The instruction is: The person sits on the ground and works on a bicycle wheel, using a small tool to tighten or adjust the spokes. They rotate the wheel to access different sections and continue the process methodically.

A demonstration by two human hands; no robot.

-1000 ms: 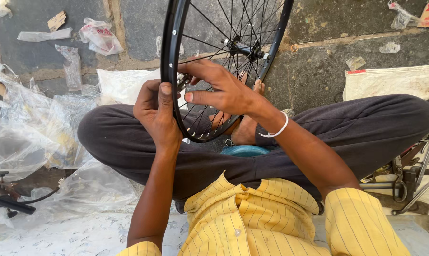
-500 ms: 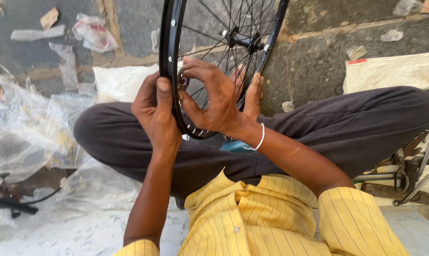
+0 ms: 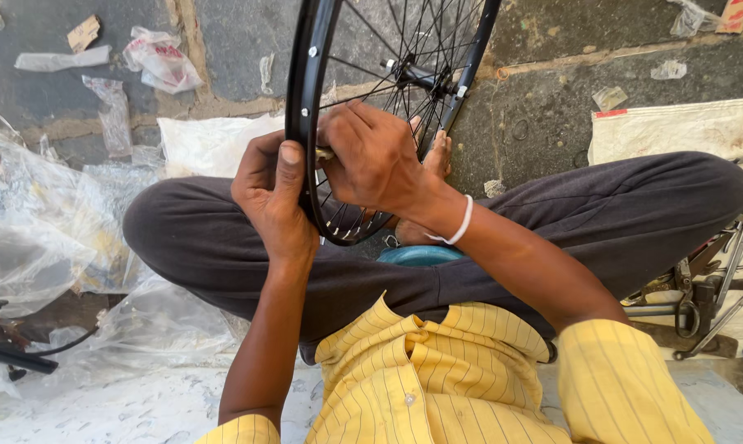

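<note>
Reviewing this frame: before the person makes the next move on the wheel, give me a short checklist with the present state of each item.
1. Left hand grips the black rim, thumb up along it: ok.
2. Right hand reaches in among the spokes, fingers at the rim's inner side: ok.
3. Small pale part pinched at the rim: cannot tell what it is.
4. Wheel upright over the crossed legs, its low edge near the foot: ok.
5. Hub free of both hands: ok.
6. Metal tools lie at the person's right, apart from both hands: ok.
</note>
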